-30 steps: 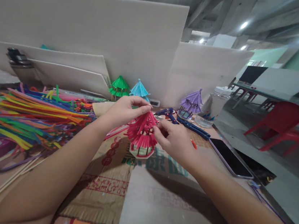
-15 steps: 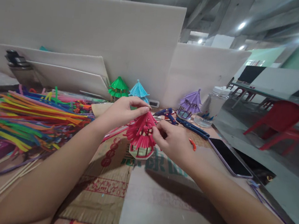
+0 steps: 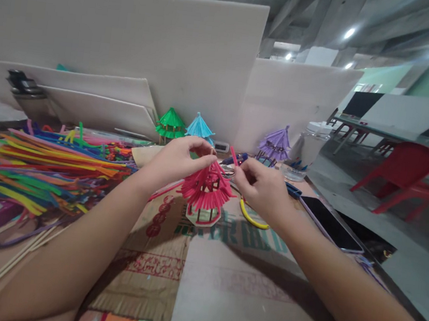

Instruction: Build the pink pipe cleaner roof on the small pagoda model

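Observation:
A small red pavilion model (image 3: pixel 206 193) with a fringed pipe-cleaner roof stands on the cardboard sheet (image 3: pixel 171 259). My left hand (image 3: pixel 177 160) pinches the top of its roof with closed fingers. My right hand (image 3: pixel 260 187) is closed beside the roof on the right and holds a short red pipe-cleaner piece (image 3: pixel 234 155) that sticks up from the fingers. A yellow loop (image 3: pixel 250 219), which looks like a scissors handle, shows just under my right hand.
A heap of coloured pipe cleaners (image 3: pixel 37 165) lies at the left. Green (image 3: pixel 171 123), blue (image 3: pixel 200 126) and purple (image 3: pixel 275 144) pavilions stand by the white partition boards (image 3: pixel 133 57). A plastic jar (image 3: pixel 309 146), a phone (image 3: pixel 329 224) and red chairs (image 3: pixel 402 176) are at the right.
My right hand has lifted away from the roof's right side and now holds a red piece upright. The yellow loop has come into view beneath it. My left hand stays on the roof top.

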Tool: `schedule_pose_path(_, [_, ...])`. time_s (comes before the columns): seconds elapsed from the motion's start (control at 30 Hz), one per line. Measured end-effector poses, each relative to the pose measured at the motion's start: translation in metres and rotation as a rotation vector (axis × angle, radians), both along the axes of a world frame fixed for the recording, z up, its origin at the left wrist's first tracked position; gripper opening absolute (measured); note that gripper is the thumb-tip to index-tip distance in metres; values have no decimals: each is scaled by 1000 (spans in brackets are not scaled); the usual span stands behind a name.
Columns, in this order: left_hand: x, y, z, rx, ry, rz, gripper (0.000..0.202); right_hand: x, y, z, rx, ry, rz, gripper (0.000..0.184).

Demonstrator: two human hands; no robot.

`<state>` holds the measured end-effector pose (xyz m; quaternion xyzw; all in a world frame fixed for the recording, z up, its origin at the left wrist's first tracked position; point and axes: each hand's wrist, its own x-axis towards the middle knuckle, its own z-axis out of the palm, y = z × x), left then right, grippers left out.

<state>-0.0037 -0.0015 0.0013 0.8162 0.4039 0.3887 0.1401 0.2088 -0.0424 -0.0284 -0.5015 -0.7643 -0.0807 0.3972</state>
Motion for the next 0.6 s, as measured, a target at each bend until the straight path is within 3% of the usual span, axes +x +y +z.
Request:
schedule_pose_path(0.2, [1, -1, -2, 71, -5, -15, 25, 24, 30, -1, -387, -274, -200, 34])
schedule_pose_path(0.4, [-6, 8, -3, 6, -28, -92, 25, 37, 48, -19, -720, -373, -39, 39])
schedule_pose_path(0.5, [-9, 12, -4, -18, -54, -134, 28, 45, 55, -22, -747, -363, -58, 45])
schedule_pose_path(0.6, [-11, 15, -5, -31, -86, -165, 29, 61, 70, -26, -637, -304, -179, 45])
